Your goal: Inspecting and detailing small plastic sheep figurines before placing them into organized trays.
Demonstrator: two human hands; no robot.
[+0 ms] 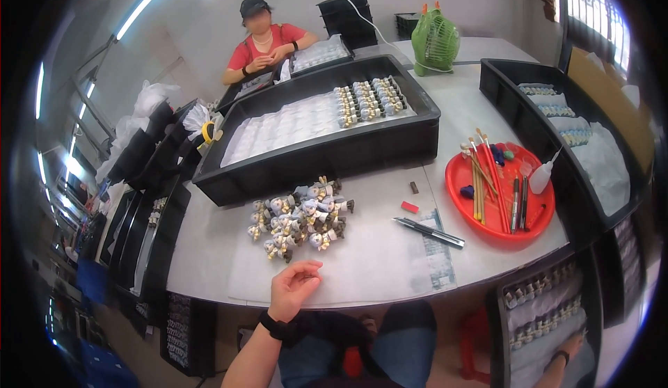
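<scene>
My left hand (295, 290) rests at the table's front edge, fingers loosely curled, a gap between thumb and forefinger, nothing seen in it. Just beyond it lies a pile of small figurines (299, 214) with pale heads, yellow details and dark bases. Far off to the lower right, my right hand (573, 345) reaches down into a black tray (498, 332) that stands below table height. Rows of similar figurines (546, 323) lie there between white sheets. My right fingertips are near the end of a row; they are too small to make out what they hold.
A large black tray (320, 148) with figurines at its right end stands behind the pile. To the right are pens (428, 232), a red eraser-like block (410, 208) and a red basin (452, 196) of brushes. Across the table sits a co-worker (268, 47). Black trays stand left and right.
</scene>
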